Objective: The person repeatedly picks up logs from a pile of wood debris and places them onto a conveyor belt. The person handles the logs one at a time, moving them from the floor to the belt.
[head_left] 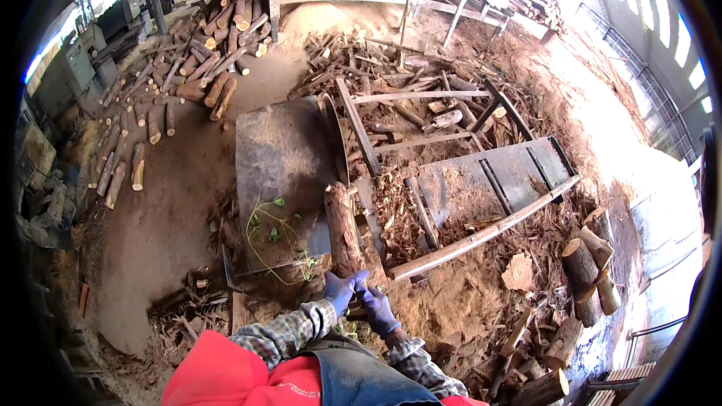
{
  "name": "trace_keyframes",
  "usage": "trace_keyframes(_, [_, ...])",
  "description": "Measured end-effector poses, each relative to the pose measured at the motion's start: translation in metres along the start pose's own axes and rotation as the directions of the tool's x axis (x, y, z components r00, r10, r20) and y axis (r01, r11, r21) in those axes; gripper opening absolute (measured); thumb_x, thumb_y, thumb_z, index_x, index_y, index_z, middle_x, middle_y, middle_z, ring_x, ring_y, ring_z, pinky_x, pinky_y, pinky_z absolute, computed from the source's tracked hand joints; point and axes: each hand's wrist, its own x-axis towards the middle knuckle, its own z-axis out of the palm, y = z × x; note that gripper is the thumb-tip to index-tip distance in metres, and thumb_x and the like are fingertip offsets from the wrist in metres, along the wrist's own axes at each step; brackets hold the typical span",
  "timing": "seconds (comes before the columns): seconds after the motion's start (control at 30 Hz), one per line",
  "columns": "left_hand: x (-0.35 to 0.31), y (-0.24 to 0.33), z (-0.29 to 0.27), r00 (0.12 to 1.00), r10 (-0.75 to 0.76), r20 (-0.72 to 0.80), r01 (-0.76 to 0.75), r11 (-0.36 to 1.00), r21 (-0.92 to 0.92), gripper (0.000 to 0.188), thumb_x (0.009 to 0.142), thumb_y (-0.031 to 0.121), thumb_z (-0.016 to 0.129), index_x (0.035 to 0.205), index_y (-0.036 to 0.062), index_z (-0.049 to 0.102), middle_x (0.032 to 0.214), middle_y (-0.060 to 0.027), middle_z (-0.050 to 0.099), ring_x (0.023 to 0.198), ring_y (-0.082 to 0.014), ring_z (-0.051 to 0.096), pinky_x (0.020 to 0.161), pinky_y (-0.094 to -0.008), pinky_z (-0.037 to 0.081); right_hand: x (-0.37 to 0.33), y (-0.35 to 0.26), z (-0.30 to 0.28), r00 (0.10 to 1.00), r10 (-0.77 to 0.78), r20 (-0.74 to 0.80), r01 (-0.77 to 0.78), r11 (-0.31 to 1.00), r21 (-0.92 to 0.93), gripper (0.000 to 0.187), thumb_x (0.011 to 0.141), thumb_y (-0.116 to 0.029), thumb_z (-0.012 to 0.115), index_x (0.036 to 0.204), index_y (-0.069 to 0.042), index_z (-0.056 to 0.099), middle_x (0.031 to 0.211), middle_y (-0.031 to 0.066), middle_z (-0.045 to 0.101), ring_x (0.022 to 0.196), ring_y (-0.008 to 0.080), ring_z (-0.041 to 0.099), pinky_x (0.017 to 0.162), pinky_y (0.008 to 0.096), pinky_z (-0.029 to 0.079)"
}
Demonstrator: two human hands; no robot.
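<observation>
A peeled-looking log (pixel 344 229) lies lengthwise in front of me on the edge of a dark metal sheet, its near end close to my gloves. My left hand (pixel 341 290), in a purple glove, is closed just at that end. Close against it on the right, my right hand (pixel 378 310), also gloved in purple, has its fingers curled. A thin green vine (pixel 259 249) with a few leaves loops over the metal sheet (pixel 282 158) and runs toward the gloves. More green shows under the hands, and both appear to grip this vine, though the fingers partly hide it.
Right of the log is a low metal frame (pixel 361 131) with a wooden rail (pixel 489 230) along its near side. Bark scraps (pixel 395 214) litter it. Cut logs are piled at the far left (pixel 218 94), and several short logs (pixel 580 263) stand at the right beside a pale wall.
</observation>
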Motion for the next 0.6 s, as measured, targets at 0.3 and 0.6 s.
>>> trace_keyframes(0.3, [0.022, 0.042, -0.009, 0.999, -0.039, -0.025, 0.046, 0.839, 0.542, 0.119, 0.066, 0.062, 0.084, 0.136, -0.0141, 0.026, 0.131, -0.0377, 0.053, 0.119, -0.0434, 0.059, 0.102, -0.0436, 0.046, 0.043, 0.017, -0.005, 0.979, 0.040, 0.200, -0.093, 0.961, 0.261, 0.061, 0.100, -0.057, 0.047, 0.139, -0.010, 0.052, 0.126, 0.0072, 0.064, 0.108, 0.0271, 0.067, 0.089, 0.0501, 0.058])
trace_keyframes(0.6, [0.012, 0.041, -0.011, 0.999, 0.033, 0.001, -0.027, 0.800, 0.600, 0.130, 0.068, 0.068, 0.077, 0.143, -0.0181, 0.015, 0.128, -0.0401, 0.055, 0.115, -0.0453, 0.062, 0.098, -0.0416, 0.050, 0.033, 0.020, -0.005, 0.978, -0.021, 0.206, -0.033, 0.966, 0.258, 0.064, 0.096, -0.060, 0.055, 0.137, -0.010, 0.054, 0.127, 0.0108, 0.064, 0.113, 0.0306, 0.066, 0.094, 0.0555, 0.055])
